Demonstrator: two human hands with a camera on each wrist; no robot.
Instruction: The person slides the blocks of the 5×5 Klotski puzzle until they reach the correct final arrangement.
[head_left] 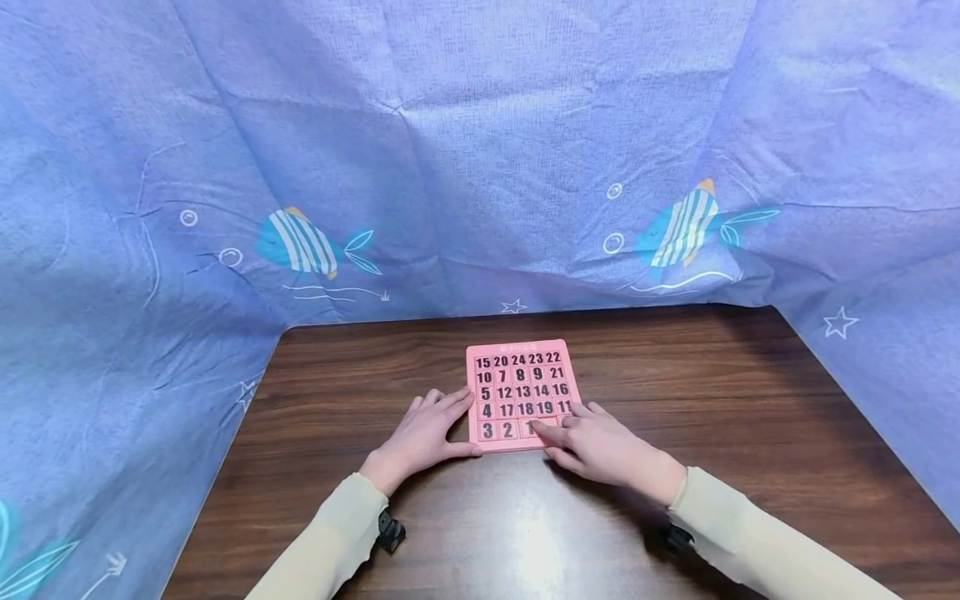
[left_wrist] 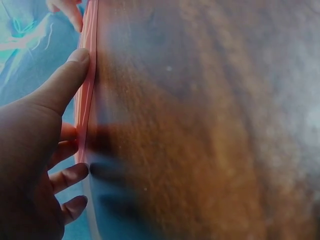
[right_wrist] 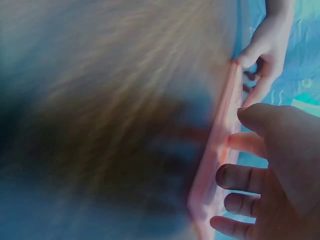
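A pink sliding number puzzle (head_left: 522, 392) lies flat on the table, its square tiles printed with black numbers. The top row reads 15, 20, 24, 23, 22. At its left side, my left hand (head_left: 423, 433) holds the frame, thumb at the near-left corner and fingertips along the left edge. My right hand (head_left: 603, 446) reaches in from the near right, its index fingertip on the 1 tile (head_left: 528, 428) in the bottom row. That hand covers the bottom-right part of the puzzle. In the right wrist view the other fingers (right_wrist: 242, 179) are loosely bent beside the pink edge.
The dark wood-grain table (head_left: 360, 367) extends around the puzzle on every side. Behind it and at both sides hangs a blue cloth (head_left: 495, 167) with fish and star prints. Both forearms wear pale sleeves (head_left: 330, 533), with a small black device (head_left: 390, 532) at the left wrist.
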